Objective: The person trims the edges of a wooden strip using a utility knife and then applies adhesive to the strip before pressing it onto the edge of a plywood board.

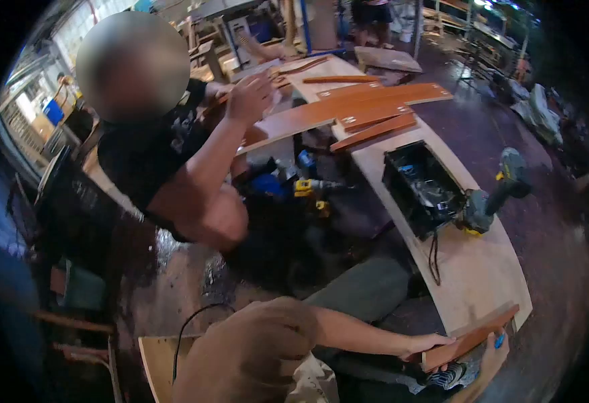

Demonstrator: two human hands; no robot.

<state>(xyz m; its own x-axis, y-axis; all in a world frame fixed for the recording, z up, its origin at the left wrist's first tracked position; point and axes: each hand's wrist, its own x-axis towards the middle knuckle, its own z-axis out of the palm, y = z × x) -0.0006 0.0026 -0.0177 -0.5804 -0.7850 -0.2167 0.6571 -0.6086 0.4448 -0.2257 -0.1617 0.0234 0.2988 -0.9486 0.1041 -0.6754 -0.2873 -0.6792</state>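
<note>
A short reddish-brown wooden board (470, 341) is tilted over the near end of the pale plywood strip (486, 269). My left hand (423, 344) grips the board's left end, fingers closed on its edge. At the board's right part is my right hand (493, 359), its fingers curled round a small blue object (499, 340) close to the wood. The kind of blue object is too small to tell. Farther up the plywood are a black bin (423, 188) with small items in it and a cordless drill (499, 191) lying beside it.
A co-worker in a black shirt (150, 158) sits across on the left, arms raised over long reddish-brown boards (348, 107). A yellow drill (314, 187) is low between us. A cord (434, 258) hangs by the bin. Wooden pieces (388, 59) lie farther back.
</note>
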